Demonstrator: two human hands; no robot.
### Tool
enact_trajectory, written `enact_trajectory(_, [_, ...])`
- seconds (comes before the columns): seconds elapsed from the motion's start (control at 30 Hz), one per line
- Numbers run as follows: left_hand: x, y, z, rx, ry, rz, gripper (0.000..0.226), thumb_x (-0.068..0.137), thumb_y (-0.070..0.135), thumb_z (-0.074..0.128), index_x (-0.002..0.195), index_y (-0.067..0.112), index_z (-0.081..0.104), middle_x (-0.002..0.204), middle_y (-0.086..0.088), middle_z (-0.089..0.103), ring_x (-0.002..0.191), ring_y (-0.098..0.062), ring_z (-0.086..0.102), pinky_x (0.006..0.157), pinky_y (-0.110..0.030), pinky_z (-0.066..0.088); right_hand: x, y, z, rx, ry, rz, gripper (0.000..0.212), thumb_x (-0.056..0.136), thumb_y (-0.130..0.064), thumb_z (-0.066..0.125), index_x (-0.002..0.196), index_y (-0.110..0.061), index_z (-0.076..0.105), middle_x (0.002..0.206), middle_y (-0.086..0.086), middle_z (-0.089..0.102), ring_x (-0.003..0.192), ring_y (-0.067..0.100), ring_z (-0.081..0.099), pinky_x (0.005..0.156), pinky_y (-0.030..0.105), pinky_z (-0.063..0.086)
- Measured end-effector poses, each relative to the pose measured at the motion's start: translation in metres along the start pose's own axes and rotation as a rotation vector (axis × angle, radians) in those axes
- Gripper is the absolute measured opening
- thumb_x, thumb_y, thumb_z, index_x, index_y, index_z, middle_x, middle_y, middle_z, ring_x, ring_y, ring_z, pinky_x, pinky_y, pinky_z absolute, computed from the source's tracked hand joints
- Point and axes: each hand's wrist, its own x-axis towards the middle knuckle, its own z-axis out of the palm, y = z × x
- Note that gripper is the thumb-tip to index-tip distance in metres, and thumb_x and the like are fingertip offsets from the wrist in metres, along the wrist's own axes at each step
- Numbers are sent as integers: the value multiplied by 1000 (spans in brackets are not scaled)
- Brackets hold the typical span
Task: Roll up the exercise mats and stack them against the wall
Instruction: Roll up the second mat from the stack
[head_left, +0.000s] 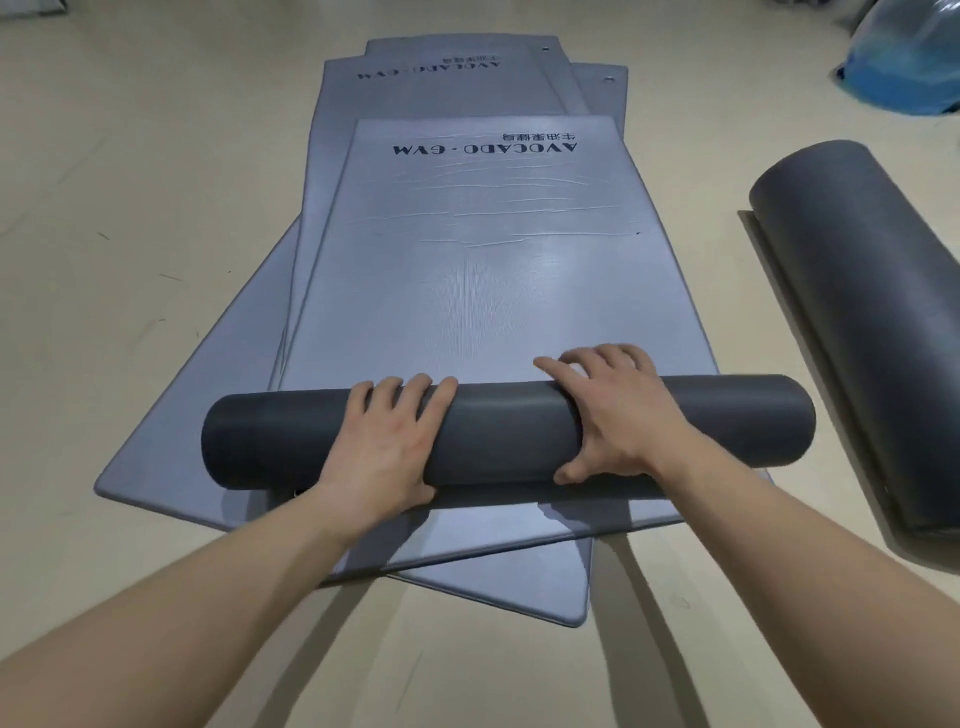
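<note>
Exercise mat (483, 270), grey and printed AVOCADO-GYM, lies on top of a fanned pile of flat mats (171, 467) on the floor (130, 208), its near end wound into a dark roll (509, 431). My left hand (387, 449) and right hand (618, 415) sit side by side on that roll. Fingers curve over its top and thumbs press its near side, so both hands are clamped on it. By my reckoning the rolling step is in its early part, as most of the mat's length lies flat ahead of me. The next move calls for an even forward push from both hands, with the roll kept tight and square to the mat's edges so that it does not cone. A finished rolled mat (872, 332) lies on the floor to my right, well apart from the pile. No wall shows, so stacking looks some way off. The only container is a blue translucent bag (909, 67) at far right; I cannot tell what it holds.
</note>
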Motion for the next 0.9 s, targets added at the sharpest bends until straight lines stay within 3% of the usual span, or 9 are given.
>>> enact_trajectory(0.1, [12, -8, -9, -58, -62, 11, 117, 59, 64, 76, 155, 24, 23, 143, -3, 48, 121, -30, 54, 107, -46, 38, -26, -12, 37, -86, 176, 29, 142, 43, -75, 85, 158, -20, 23, 149, 14, 42, 136, 38, 41, 117, 59, 27])
enact_trajectory(0.2, [8, -3, -7, -25, -102, -35, 123, 66, 68, 76, 159, 22, 10, 155, -7, 37, 139, -32, 41, 119, -50, 29, -13, -9, 40, -124, 201, 38, 134, 44, -61, 90, 153, -20, 26, 139, 12, 48, 124, 37, 48, 107, 57, 35])
enact_trajectory(0.3, [0, -2, -5, 63, -108, -78, 130, 69, 73, 77, 160, 18, 1, 163, -13, 23, 149, -39, 28, 121, -56, 23, 4, -5, 10, -74, 48, 16, 120, 51, -64, 83, 149, -29, 24, 138, 5, 49, 123, 31, 51, 106, 51, 38])
enact_trajectory(0.43, [8, -18, -23, -53, -194, -9, 113, 62, 74, 73, 153, 24, 28, 145, -1, 50, 120, -27, 55, 105, -43, 44, 17, 2, -23, 28, -238, -31, 113, 55, -65, 85, 148, -35, 29, 130, -3, 54, 116, 25, 56, 101, 47, 46])
enact_trajectory(0.5, [4, -20, -31, -134, -307, 15, 111, 58, 77, 73, 149, 29, 33, 136, 3, 54, 111, -24, 57, 97, -41, 50, 4, -3, -18, 61, -290, -23, 120, 54, -68, 84, 153, -36, 25, 140, -2, 51, 124, 24, 53, 111, 51, 39])
enact_trajectory(0.57, [12, -27, -37, -226, -419, 6, 109, 56, 76, 78, 147, 32, 37, 129, 6, 57, 109, -21, 58, 93, -39, 51, -19, -14, 4, 27, -125, 17, 133, 48, -71, 84, 158, -29, 22, 154, 4, 41, 139, 30, 42, 120, 60, 24])
enact_trajectory(0.63, [26, -34, -40, -306, -482, 2, 110, 55, 74, 84, 147, 34, 40, 129, 6, 58, 112, -20, 58, 95, -37, 49, -36, -23, 31, -33, 74, 43, 139, 37, -69, 88, 154, -19, 34, 149, 12, 46, 137, 37, 46, 113, 64, 30])
enact_trajectory(0.77, [7, -18, -21, -67, -274, -15, 133, 59, 83, 75, 162, 24, 14, 159, -6, 36, 144, -31, 39, 121, -53, 28, -18, -13, 26, -17, 51, 26, 120, 49, -69, 80, 150, -26, 32, 144, 3, 51, 129, 30, 53, 109, 52, 37])
enact_trajectory(0.9, [13, -19, -21, -37, -172, -17, 115, 60, 74, 76, 153, 25, 28, 143, -3, 52, 122, -29, 56, 105, -45, 43, 15, -3, -15, 96, -176, 31, 111, 49, -73, 81, 144, -35, 38, 123, -5, 58, 108, 24, 61, 95, 43, 50])
